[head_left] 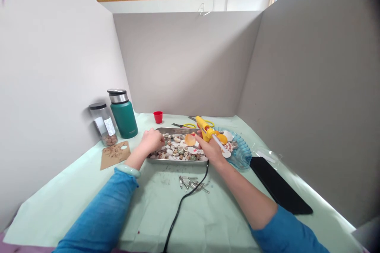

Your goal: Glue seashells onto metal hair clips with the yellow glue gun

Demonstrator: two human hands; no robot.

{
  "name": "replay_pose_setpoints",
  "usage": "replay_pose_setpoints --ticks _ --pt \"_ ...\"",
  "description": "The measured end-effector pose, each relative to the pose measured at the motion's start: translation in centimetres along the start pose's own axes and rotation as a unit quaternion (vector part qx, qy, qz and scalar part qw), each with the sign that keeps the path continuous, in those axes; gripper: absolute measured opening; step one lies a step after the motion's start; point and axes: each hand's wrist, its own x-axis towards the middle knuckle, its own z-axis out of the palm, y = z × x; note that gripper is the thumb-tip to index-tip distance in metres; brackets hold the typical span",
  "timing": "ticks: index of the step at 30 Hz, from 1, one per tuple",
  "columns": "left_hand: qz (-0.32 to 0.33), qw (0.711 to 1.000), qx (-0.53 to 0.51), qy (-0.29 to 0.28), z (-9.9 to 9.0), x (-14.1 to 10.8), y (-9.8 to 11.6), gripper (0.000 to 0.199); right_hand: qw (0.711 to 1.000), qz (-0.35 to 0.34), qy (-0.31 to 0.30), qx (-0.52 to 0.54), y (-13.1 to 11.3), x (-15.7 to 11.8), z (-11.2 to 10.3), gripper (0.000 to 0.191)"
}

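Note:
My right hand (211,149) is wrapped round a yellow glue gun (204,127), with a white glue stick (219,143) at its rear and a black cord (181,203) running to the table's front edge. An orange scallop shell (190,139) shows by that hand's fingertips; I cannot tell if they touch it. My left hand (152,140) reaches over the left end of a metal tray (178,162), fingers curled down at the small shells (175,151) inside. Whatever those fingers pinch is hidden.
A blue glass plate (242,154) holds larger shells. Metal hair clips (192,184) lie in front. Around stand a green flask (124,118), a jar (103,124), a brown card (114,155), a red cup (158,117), yellow-handled scissors (188,125) and a black slab (279,185). Grey panels (184,63) enclose the table.

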Motion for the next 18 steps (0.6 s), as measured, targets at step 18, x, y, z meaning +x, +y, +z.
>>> replay_pose_setpoints --ticks 18 --pt "0.059 0.998 0.001 -0.029 0.0 -0.7 0.8 0.018 1.000 -0.009 -0.003 -0.017 0.8 0.3 0.0 0.034"
